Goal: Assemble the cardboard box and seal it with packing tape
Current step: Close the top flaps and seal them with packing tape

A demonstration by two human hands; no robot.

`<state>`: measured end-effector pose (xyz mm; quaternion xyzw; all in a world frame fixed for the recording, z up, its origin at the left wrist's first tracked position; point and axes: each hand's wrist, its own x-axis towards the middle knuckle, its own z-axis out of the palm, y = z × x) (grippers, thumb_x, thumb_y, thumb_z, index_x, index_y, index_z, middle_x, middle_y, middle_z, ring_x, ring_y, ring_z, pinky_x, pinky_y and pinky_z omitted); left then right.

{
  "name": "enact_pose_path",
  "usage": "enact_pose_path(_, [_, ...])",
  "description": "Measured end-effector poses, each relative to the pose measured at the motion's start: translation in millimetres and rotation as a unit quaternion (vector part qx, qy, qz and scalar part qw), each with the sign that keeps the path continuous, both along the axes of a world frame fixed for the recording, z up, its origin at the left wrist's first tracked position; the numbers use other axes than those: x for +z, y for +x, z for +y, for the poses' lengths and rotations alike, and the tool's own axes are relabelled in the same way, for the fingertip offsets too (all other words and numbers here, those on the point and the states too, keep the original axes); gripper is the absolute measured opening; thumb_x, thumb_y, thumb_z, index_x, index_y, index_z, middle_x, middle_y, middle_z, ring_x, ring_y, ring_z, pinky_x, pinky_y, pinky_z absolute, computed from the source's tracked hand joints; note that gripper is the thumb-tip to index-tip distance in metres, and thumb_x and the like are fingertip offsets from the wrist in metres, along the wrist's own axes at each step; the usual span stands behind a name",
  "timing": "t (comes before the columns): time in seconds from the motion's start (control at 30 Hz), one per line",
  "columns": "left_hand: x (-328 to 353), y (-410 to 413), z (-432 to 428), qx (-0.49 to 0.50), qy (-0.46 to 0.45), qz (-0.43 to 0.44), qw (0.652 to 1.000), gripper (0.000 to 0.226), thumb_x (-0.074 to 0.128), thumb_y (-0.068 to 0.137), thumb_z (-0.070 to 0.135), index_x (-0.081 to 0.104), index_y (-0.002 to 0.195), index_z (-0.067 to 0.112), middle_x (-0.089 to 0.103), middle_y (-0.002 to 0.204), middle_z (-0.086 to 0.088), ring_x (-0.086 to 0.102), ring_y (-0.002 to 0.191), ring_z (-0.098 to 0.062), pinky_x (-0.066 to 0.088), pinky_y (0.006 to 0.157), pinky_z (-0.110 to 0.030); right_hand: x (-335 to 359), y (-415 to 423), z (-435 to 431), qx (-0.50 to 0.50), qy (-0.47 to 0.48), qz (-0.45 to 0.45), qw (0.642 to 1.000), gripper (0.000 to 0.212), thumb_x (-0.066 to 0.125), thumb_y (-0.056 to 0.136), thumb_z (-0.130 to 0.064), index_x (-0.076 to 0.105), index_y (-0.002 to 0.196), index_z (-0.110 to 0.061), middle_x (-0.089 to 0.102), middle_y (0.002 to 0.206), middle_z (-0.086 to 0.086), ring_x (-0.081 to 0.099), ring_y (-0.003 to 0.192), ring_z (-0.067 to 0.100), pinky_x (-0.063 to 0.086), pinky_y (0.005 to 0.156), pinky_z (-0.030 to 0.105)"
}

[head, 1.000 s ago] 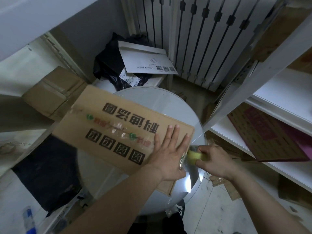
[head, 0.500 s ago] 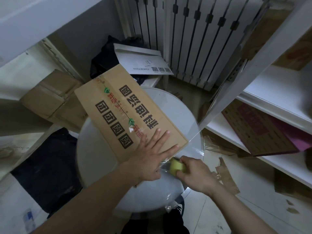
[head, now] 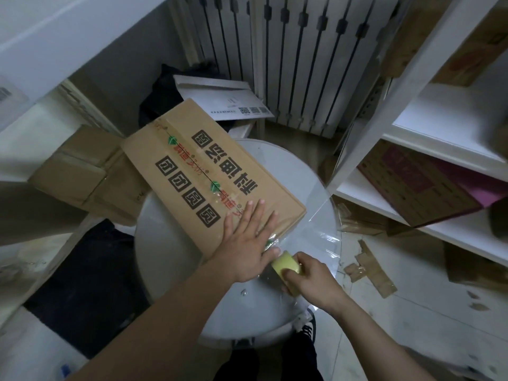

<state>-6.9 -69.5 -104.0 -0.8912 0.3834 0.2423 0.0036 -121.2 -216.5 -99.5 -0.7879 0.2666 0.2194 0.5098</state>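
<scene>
A brown cardboard box with black printed characters lies on a round white table, its long side running from far left to near right. Clear tape runs along its middle seam. My left hand presses flat on the box's near end, fingers straight and spread. Just beyond the box's near edge, my right hand grips a yellow-cored roll of clear packing tape. A strip of clear tape stretches from the roll up onto the box edge under my left hand.
White shelving stands on the right holding a flat printed carton. A white radiator is behind. A white envelope lies on a black bag. Folded cartons sit left. Cardboard scraps litter the floor.
The box has turned on the table, its far end swinging away from me. Both hands stayed at its near end; the tape roll moved below the near edge.
</scene>
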Motion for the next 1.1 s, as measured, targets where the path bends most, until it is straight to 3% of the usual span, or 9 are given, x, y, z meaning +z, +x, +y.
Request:
enact_pose_path(0.2, [-3,-2,-1,0.002,0.015,-0.003,1.0,0.07,0.016,0.099,0.059,-0.031,0.146,0.034,-0.046,0.149,0.0,-0.044,0.135,-0.021,-0.025,0.104,-0.054,2,-2,7,-0.041,-0.029,-0.027,0.998,0.03,0.065,0.085,-0.043,0.058,0.079,-0.014,0.059,0.063,-0.005,0.054,0.06,0.008,0.044,0.061,0.026])
enact_pose_path(0.43, [-2,-2,-3,-0.002,0.027,-0.009,1.0,0.072,0.017,0.099,0.058,-0.035,0.142,0.034,-0.049,0.147,-0.001,-0.044,0.135,-0.023,-0.026,0.102,-0.053,2,2,-3,0.011,-0.053,0.019,0.998,0.019,0.058,0.087,-0.035,0.056,0.082,-0.016,0.062,0.063,-0.006,0.06,0.072,0.013,0.048,0.068,0.03])
enact_pose_path(0.57, [-2,-2,-4,-0.001,0.033,-0.004,0.999,0.07,0.016,0.1,0.056,-0.034,0.143,0.033,-0.048,0.147,-0.001,-0.045,0.134,-0.023,-0.024,0.104,-0.053,-5,17,-5,0.08,-0.135,0.048,0.986,0.029,0.053,0.085,-0.047,0.053,0.079,-0.019,0.064,0.075,-0.003,0.06,0.076,0.02,0.042,0.061,0.028])
enact_pose_path(0.7, [-2,-2,-4,0.001,0.032,-0.003,0.999,0.069,0.017,0.101,0.054,-0.032,0.144,0.033,-0.046,0.149,-0.001,-0.043,0.136,-0.023,-0.022,0.107,-0.055,-15,22,1,0.128,-0.197,0.082,0.968,0.023,0.05,0.085,-0.046,0.049,0.086,-0.023,0.067,0.092,0.001,0.062,0.087,0.025,0.039,0.059,0.028])
enact_pose_path(0.87, [-6,-1,-4,0.006,0.022,-0.004,1.0,0.071,0.021,0.1,0.054,-0.027,0.148,0.032,-0.043,0.151,0.0,-0.04,0.138,-0.022,-0.018,0.11,-0.057,-19,22,-4,0.133,-0.181,0.1,0.969,0.017,0.047,0.088,-0.04,0.05,0.089,-0.024,0.062,0.094,0.001,0.06,0.088,0.025,0.039,0.062,0.028])
enact_pose_path(1.0, [-10,-2,-2,0.022,0.013,-0.007,1.0,0.077,0.012,0.093,0.059,-0.026,0.149,0.022,-0.041,0.152,0.002,-0.038,0.14,-0.019,-0.014,0.113,-0.057,-18,14,-7,0.106,-0.142,0.052,0.983,0.033,0.048,0.092,-0.04,0.049,0.12,-0.023,0.066,0.109,0.008,0.06,0.098,0.029,0.041,0.071,0.03])
enact_pose_path(1.1, [-12,-3,-3,0.027,0.007,-0.012,1.0,0.077,0.014,0.097,0.058,-0.025,0.149,0.017,-0.04,0.153,0.002,-0.037,0.14,-0.018,-0.013,0.115,-0.057,-16,10,-10,0.076,-0.121,0.03,0.989,0.033,0.046,0.082,-0.044,0.052,0.108,-0.027,0.07,0.097,0.004,0.064,0.092,0.027,0.049,0.076,0.033])
